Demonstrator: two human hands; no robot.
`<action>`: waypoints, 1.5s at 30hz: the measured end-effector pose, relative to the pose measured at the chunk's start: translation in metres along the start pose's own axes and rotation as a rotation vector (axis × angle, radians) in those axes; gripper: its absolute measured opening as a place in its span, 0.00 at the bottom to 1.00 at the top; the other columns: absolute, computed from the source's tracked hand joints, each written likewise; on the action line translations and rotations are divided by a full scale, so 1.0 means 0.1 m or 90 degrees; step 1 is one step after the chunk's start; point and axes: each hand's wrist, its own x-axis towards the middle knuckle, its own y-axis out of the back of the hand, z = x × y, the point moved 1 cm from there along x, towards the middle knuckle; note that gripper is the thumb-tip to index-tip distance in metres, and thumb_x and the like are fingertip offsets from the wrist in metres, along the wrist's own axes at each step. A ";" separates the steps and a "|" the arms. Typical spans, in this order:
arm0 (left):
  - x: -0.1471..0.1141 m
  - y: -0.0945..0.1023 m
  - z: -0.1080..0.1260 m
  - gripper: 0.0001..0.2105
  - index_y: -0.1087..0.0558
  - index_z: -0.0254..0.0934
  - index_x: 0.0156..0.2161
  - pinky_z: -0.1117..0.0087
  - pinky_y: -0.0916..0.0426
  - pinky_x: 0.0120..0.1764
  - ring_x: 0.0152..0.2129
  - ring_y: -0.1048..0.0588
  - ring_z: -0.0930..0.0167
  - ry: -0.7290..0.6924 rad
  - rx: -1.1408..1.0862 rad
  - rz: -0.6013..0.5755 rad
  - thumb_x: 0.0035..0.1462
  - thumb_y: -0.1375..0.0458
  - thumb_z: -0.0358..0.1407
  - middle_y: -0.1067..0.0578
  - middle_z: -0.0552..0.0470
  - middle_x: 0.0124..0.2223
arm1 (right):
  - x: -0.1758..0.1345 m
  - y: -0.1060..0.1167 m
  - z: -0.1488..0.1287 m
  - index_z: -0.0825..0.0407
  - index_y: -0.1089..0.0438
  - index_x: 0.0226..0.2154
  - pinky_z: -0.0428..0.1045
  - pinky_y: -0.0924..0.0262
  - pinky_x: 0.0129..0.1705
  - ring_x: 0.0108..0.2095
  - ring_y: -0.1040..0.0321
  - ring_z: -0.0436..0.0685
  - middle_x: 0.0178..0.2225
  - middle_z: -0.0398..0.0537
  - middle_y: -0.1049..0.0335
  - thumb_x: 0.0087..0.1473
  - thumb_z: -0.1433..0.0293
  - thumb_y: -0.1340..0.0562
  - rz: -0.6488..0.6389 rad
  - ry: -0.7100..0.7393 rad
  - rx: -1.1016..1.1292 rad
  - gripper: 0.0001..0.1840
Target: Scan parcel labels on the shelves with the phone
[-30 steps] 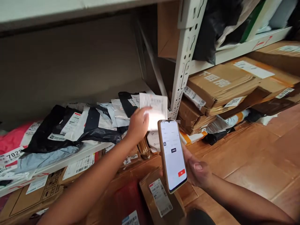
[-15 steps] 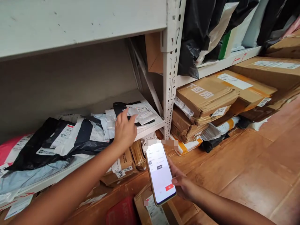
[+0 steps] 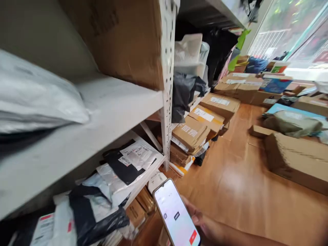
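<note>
My right hand (image 3: 198,217) is wrapped round a smartphone (image 3: 176,215) at the bottom middle. Its lit screen faces up, with a small dark pop-up and a red button near the lower edge. Behind the phone, on the low white shelf (image 3: 151,171), lie flat mailer bags: a black one (image 3: 123,172) with a white labelled bag (image 3: 139,152) on top, and several black and white ones further left. My left hand is out of view.
A perforated white post (image 3: 167,85) stands between two shelf bays. Right of it, cardboard boxes (image 3: 192,133) are stacked on the wooden floor (image 3: 228,177). A long carton (image 3: 297,160) lies at the right. On the upper shelf (image 3: 115,99) rests a large white bag (image 3: 38,92).
The view has risen and swung right, bringing in the upper shelf and window. My left hand, earlier over the mailer bags, has left the picture. My right hand still holds the smartphone.
</note>
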 end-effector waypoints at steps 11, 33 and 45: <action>-0.60 0.51 4.02 0.31 0.29 0.32 0.49 0.63 0.25 0.35 0.38 0.21 0.58 0.318 -0.394 -0.036 0.50 0.38 0.56 0.21 0.38 0.45 | -1.42 -3.04 -1.83 0.41 0.44 0.61 0.64 0.36 0.49 0.46 0.27 0.66 0.56 0.53 0.31 0.53 0.45 0.38 0.179 0.065 0.007 0.38; -3.47 -0.95 8.12 0.24 0.27 0.33 0.45 0.73 0.32 0.27 0.25 0.25 0.70 0.150 -0.411 -0.314 0.49 0.37 0.49 0.22 0.49 0.32 | -6.02 -6.42 -2.48 0.43 0.48 0.61 0.52 0.35 0.39 0.42 0.27 0.61 0.50 0.49 0.27 0.37 0.75 0.33 0.419 0.342 -0.096 0.49; -4.32 -3.32 8.96 0.30 0.26 0.32 0.37 0.69 0.31 0.24 0.21 0.24 0.66 0.179 -0.305 -0.358 0.41 0.35 0.60 0.22 0.49 0.26 | -8.43 -5.73 -2.72 0.42 0.40 0.56 0.50 0.38 0.36 0.35 0.28 0.58 0.42 0.45 0.26 0.37 0.71 0.34 0.450 0.401 -0.109 0.41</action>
